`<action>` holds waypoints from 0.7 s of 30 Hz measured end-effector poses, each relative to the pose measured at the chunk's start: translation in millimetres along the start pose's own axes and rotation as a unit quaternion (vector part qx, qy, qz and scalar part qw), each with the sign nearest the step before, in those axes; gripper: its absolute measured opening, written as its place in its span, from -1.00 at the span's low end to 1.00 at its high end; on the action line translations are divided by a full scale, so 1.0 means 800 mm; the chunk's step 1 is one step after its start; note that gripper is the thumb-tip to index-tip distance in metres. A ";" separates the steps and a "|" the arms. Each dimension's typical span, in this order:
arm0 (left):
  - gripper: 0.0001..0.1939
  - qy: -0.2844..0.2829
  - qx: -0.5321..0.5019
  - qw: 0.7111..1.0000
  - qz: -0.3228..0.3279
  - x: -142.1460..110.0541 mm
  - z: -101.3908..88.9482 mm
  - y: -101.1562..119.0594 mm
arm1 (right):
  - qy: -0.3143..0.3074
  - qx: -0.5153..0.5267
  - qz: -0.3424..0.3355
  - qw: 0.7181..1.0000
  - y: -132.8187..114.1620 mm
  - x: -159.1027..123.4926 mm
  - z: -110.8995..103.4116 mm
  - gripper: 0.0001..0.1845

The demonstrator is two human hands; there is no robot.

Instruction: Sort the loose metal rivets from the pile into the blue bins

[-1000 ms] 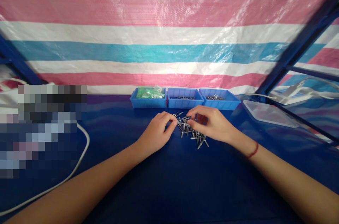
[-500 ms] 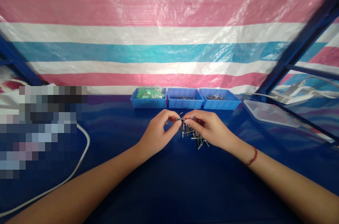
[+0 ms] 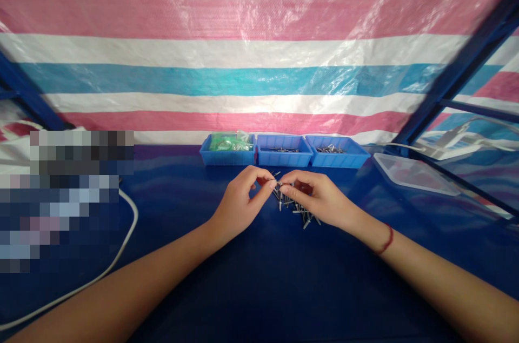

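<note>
Above a loose pile of slim silvery metal pins (image 3: 305, 215), rivet-like in shape, my two hands meet almost fingertip to fingertip. My left hand (image 3: 248, 193) is closed in a pinch of thumb and forefinger on one small metal pin (image 3: 278, 183). From the other side my right hand (image 3: 317, 193) pinches the same pin, its thumb and fingers pressed together. Most of that pin is hidden by the fingertips, so its exact kind is unclear. The pile lies on the dark blue tabletop (image 3: 227, 289), partly covered by my right hand.
Behind the hands stand three blue bins: the left bin (image 3: 227, 157) with green plastic bags, the middle bin (image 3: 284, 159) with thin dark pins, the right bin (image 3: 340, 160) with metal pieces. A clear lid (image 3: 416, 174) lies right; a white cable (image 3: 126, 240) runs left.
My two hands have drawn slightly closer together, and less of the pin shows between the fingertips. The pile and bins stay as they were.
</note>
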State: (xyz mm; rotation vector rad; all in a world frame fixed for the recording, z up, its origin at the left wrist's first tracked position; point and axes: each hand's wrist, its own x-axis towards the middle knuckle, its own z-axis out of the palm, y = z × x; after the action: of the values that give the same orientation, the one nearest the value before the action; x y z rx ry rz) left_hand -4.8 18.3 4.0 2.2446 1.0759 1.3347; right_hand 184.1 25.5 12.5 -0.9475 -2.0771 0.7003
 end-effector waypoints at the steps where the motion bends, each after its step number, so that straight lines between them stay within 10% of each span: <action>1: -0.94 -0.001 -0.001 1.000 0.000 0.000 0.000 0.000 | 0.007 0.003 0.004 1.000 0.000 0.000 0.000 -0.77; 21: -0.91 -0.057 0.003 0.998 0.000 -0.002 0.008 -0.007 | 0.123 -0.064 -0.056 0.989 -0.021 -0.005 -0.007 -0.83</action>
State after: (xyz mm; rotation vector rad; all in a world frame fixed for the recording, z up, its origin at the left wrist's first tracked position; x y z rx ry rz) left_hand -2.4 21.9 -3.6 2.2943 1.0414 1.1892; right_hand 183.8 13.8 26.1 -0.9305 -1.9551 0.3741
